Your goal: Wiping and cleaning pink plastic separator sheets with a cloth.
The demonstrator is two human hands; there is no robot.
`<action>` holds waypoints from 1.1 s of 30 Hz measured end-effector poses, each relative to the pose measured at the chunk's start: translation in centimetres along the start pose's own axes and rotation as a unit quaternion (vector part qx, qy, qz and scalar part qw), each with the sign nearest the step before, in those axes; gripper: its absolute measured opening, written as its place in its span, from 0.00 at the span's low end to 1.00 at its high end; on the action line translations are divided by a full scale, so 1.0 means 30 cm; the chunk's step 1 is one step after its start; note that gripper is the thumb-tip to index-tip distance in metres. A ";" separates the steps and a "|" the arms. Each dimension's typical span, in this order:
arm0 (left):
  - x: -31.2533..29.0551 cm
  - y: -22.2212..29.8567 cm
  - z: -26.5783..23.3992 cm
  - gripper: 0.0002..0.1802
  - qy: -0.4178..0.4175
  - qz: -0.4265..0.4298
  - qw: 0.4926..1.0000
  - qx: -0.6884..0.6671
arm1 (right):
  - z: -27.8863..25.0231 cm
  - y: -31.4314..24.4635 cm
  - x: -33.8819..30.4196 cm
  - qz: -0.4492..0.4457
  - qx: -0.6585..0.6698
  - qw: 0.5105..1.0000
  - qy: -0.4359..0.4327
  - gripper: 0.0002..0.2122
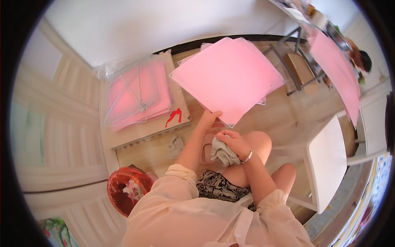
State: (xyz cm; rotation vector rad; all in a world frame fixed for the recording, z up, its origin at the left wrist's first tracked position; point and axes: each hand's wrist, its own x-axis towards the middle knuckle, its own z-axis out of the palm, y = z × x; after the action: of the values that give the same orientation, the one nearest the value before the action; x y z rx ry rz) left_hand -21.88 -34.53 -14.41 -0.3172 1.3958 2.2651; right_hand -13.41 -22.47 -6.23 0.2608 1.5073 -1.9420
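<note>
A square pink panel (230, 74) with thin wire showing along its edge lies in front of me, corner toward me, over more pink panels that stick out beneath. My left hand (211, 118) grips its near edge, thumb on top and fingers hidden underneath. Bunched in my right hand (235, 143) is a greyish-white cloth (224, 153), held above my lap just short of the panel's near corner. A bracelet circles the right wrist.
At left, pink sheets and wire frames (138, 92) under clear plastic lie on cardboard (177, 78) beside a red ribbon (173, 117). A red-bagged bin (117, 193) stands near my left side. At right are a white chair (329, 160), a table with a hanging pink sheet (335, 70) and another person (358, 57).
</note>
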 end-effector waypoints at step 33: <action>-0.611 0.294 0.126 0.25 -0.122 0.091 0.988 -0.015 | 0.040 -0.017 -0.683 -0.293 0.220 0.909 0.199 0.18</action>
State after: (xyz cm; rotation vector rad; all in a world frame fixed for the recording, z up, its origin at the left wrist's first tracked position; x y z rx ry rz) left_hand -10.14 -39.31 1.95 0.0817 1.3103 2.3766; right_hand 2.22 -15.86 5.34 0.4603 1.4803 -2.8590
